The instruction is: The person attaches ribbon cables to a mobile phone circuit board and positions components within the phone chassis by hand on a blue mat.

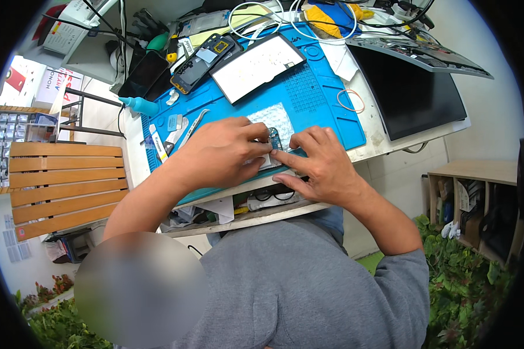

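A small blue circuit board lies over a crumpled pale sheet near the front of the blue mat. My left hand is curled at the board's left side, its fingertips gripping it, partly hidden. My right hand is at the right, index fingertip touching the board's lower part, other fingers bent and thumb spread apart below. Silver tweezers lie left of my left hand, beside a white-and-yellow tool.
Behind are a phone housing, white panel, cables and clutter. A cyan bottle stands left on the blue mat. A dark screen sits right. A wooden slatted seat and shelf unit flank the desk.
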### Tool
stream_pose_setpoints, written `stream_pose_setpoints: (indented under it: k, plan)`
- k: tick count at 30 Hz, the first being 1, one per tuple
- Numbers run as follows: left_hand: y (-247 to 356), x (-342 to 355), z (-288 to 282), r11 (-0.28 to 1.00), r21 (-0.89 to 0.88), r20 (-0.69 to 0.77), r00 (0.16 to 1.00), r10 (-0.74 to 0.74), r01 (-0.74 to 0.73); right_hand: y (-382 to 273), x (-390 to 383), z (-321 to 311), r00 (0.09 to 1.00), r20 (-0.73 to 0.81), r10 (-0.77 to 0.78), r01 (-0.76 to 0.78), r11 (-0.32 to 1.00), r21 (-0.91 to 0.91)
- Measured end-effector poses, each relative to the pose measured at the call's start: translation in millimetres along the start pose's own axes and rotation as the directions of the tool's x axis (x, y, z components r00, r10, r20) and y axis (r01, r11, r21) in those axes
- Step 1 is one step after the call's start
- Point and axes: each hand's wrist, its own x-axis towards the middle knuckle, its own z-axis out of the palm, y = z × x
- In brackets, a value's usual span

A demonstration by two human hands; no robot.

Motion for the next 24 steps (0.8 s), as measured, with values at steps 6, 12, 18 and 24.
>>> stream_pose_setpoints:
  k: [6, 12, 18, 24]
  plan:
    - [-5.7, -16.5, 7.8, 0.978, -0.133, -0.152, 0.971, -0.182, 0.163, 3.6, 1.0, 1.2, 1.000, -0.010, -0.022, 0.022, 1.000, 0.005]
    - [-9.7, -9.6, 10.6, 0.998, -0.021, -0.184, 0.981, -0.060, 0.057, -1.2, 8.0, -3.0, 0.997, 0.059, -0.054, 0.062, 0.987, -0.146]
    - [-5.8, -3.2, 4.5, 0.996, 0.037, -0.066, 0.994, -0.084, 0.086, 1.3, 12.7, -3.5, 0.988, 0.137, -0.075, 0.105, 0.969, -0.223]
    - [-15.8, -21.7, -5.5, 0.951, -0.198, -0.100, 0.960, -0.263, 0.239, 10.9, 9.4, -9.0, 0.985, 0.129, -0.113, 0.127, 0.986, -0.110]
